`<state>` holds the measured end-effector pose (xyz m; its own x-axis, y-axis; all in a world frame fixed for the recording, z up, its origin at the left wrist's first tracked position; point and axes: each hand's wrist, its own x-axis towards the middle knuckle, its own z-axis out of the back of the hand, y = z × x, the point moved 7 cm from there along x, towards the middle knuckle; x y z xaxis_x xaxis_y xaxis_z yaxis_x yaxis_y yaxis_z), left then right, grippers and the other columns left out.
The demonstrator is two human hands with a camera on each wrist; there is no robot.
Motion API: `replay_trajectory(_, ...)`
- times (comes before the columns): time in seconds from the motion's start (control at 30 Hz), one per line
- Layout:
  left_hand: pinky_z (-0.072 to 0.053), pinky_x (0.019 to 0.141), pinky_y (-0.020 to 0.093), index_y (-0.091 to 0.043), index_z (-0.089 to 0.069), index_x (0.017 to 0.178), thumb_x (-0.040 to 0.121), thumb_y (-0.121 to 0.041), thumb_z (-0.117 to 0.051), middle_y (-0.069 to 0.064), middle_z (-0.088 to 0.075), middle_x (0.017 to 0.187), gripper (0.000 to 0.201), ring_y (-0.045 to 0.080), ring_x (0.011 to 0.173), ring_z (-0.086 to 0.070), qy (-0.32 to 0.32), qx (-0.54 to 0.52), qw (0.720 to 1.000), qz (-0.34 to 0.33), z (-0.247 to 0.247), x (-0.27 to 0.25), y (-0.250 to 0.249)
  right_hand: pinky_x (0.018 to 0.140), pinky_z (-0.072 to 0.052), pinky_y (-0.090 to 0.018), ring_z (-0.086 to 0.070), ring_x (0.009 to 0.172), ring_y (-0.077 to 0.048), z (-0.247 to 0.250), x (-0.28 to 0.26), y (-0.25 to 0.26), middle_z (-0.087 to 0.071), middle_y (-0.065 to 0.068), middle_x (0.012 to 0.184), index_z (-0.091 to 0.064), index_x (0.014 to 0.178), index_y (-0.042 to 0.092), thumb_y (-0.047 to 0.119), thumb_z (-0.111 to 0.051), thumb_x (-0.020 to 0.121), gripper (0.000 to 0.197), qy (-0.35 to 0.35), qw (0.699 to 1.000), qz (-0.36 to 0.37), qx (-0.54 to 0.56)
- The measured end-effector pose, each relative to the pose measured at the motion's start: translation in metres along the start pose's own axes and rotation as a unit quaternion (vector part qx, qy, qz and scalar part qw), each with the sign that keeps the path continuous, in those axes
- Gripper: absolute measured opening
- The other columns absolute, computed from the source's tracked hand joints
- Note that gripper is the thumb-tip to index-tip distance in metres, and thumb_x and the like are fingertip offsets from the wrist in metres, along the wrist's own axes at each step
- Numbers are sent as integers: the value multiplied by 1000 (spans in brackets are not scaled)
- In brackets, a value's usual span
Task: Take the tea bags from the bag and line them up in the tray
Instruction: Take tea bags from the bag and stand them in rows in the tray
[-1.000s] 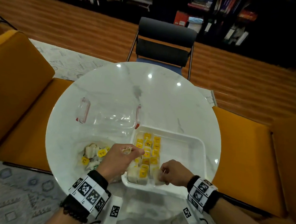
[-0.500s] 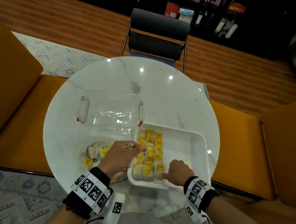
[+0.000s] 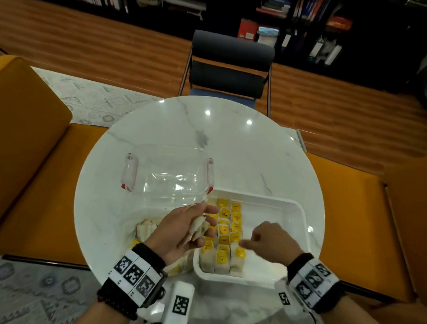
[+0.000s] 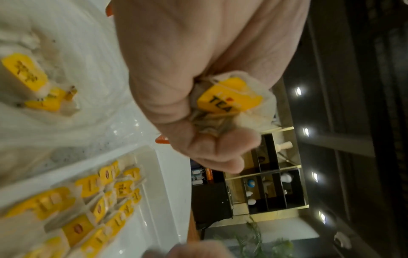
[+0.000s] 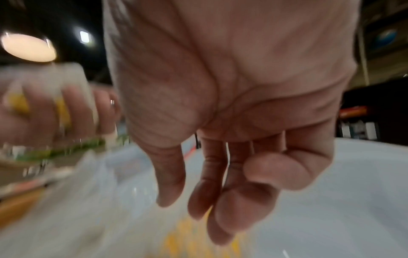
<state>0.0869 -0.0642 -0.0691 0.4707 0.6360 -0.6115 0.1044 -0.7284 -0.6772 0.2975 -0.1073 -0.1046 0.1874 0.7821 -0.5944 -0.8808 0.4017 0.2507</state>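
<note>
My left hand (image 3: pixel 199 228) is turned palm-up at the left edge of the white tray (image 3: pixel 302 218) and grips a small bunch of tea bags (image 4: pixel 229 97); a yellow "TEA" tag shows between the fingers. Several tea bags with yellow tags (image 3: pixel 223 236) lie in rows along the tray's left side. My right hand (image 3: pixel 248 243) hovers over the tray just right of the rows. Its fingers (image 5: pixel 212 183) hang loosely curled and hold nothing. More tea bags (image 3: pixel 147 229) lie in the clear plastic bag (image 3: pixel 127 221) to the left, partly hidden by my left hand.
A clear container with red latches (image 3: pixel 168 174) sits behind the bag, touching the tray's far-left corner. The round marble table (image 3: pixel 246 151) is ringed by orange seats (image 3: pixel 349 222), with a dark chair (image 3: pixel 230 69) at the far side. A white tagged device (image 3: pixel 179 303) lies at the near edge.
My right hand has lifted off the front tea bags and moved up and right, its fingers loosening. My left hand has turned palm-up with its tea bags, nearer the tray.
</note>
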Motion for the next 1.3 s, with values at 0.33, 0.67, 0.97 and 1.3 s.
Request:
replay_trajectory(0.33,-61,78,42,4,-62,122,91,-15,-49,24,-64,117,39,30,89,-66,83,-245,963,76,-33,3,7,63,-36,-15,-53,69,1,84,-84,95,-63,12,77,-65,87,26,36,-69,88,10,-177,940,267,115)
replay_trajectory(0.67,-63,60,39,7,-74,88,87,-12,-47,20,-71,81,34,32,71,-74,120,-287,948,71,-47,-13,1,77,-53,-37,-60,94,-8,64,-80,115,-50,12,101,-68,104,31,33,-66,88,15,-143,947,286,37)
replay_trajectory(0.97,-61,58,35,-10,-57,118,80,-30,-79,14,-65,95,48,24,72,-69,129,-271,950,88,-36,0,-1,67,-49,-19,-65,68,-16,112,-93,104,-73,1,73,-74,82,12,14,-78,83,5,-106,886,326,313)
replay_trajectory(1.3,-26,33,16,-6,-66,84,83,-34,-69,2,-55,69,28,7,41,-38,3,-126,986,-109,-22,-10,-56,57,-41,-24,-53,67,-17,112,-79,80,-72,-13,84,-67,92,4,18,-66,88,15,-81,782,248,567)
